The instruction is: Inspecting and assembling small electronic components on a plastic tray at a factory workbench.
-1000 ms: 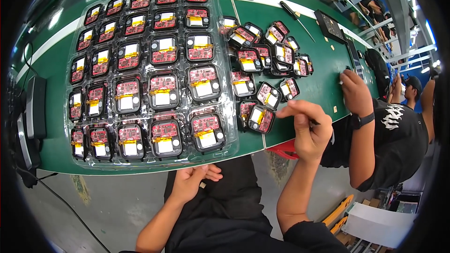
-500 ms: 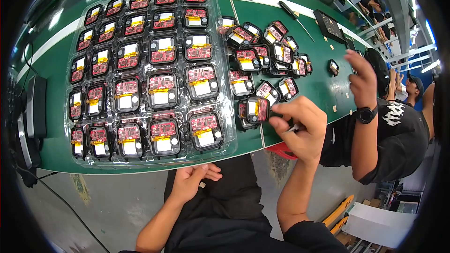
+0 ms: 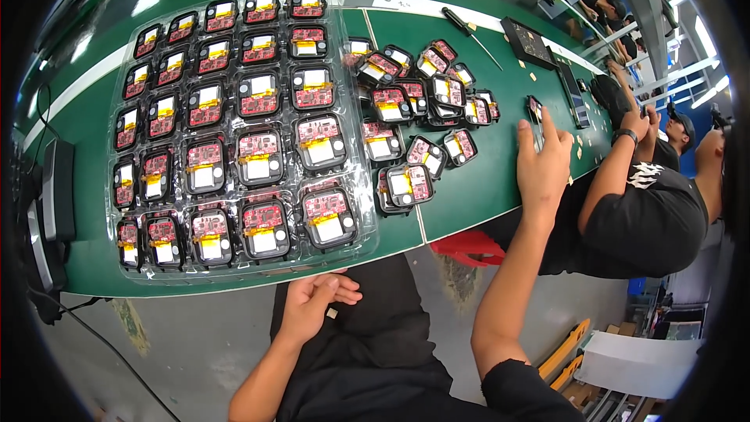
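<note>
My right hand [image 3: 542,160] reaches over the green bench at the right, thumb and fingers apart, nothing held. Just beyond its fingertips lies a single small watch-like housing [image 3: 534,106], partly hidden by them. My left hand [image 3: 316,303] rests over my lap below the bench edge, fingers loosely bent and empty. A small tan square piece [image 3: 332,313] lies close beside it. Between the hands is a loose pile of black watch housings [image 3: 449,92] with red circuit boards. The nearest housing [image 3: 409,184] sits atop another at the pile's front.
A clear plastic tray [image 3: 367,238] holds rows of similar housings on the left. Beyond the pile lies a screwdriver [image 3: 473,35], beside a black box [image 3: 528,43]. A co-worker in black [image 3: 652,219] sits at the right. Dark stands [image 3: 58,191] are at the far left.
My right hand has let go of the housing at the pile's front and moved right, toward the lone housing. The co-worker's hand has drawn back from there. My left hand stays on my lap.
</note>
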A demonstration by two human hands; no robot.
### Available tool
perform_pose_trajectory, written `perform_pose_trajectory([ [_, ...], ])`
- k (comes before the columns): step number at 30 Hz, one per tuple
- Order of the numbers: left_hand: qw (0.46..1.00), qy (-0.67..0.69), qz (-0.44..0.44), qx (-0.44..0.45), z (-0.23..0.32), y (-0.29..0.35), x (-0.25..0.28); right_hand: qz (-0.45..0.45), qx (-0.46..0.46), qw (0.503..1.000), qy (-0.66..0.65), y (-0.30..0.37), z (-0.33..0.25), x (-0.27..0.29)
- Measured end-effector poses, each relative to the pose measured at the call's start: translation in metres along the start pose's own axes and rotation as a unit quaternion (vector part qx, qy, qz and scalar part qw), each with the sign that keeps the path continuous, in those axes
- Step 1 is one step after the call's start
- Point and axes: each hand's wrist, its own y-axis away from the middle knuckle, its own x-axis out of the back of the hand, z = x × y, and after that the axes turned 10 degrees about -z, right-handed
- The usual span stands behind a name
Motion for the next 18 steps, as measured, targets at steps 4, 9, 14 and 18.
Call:
perform_pose_trajectory([
  [4, 1.0, -0.002, 0.002, -0.004, 0.001, -0.001, -0.001, -0.046, -0.003, 0.999, 0.013, 0.0, 0.006, 0.008],
  [9, 1.0, -0.008, 0.011, 0.004, 0.005, 0.0, -0.005, -0.088, 0.024, 0.993, -0.075, 0.033, 0.012, 0.022],
  [14, 1.0, -0.021, 0.017, 0.007, 0.009, 0.005, -0.007, -0.113, 0.072, 0.964, -0.229, 0.075, -0.003, 0.04],
  [18, 0.998, -0.05, -0.03, -0.025, 0.017, 0.016, -0.019, -0.167, 0.281, 0.859, -0.395, 0.119, 0.004, 0.044],
])
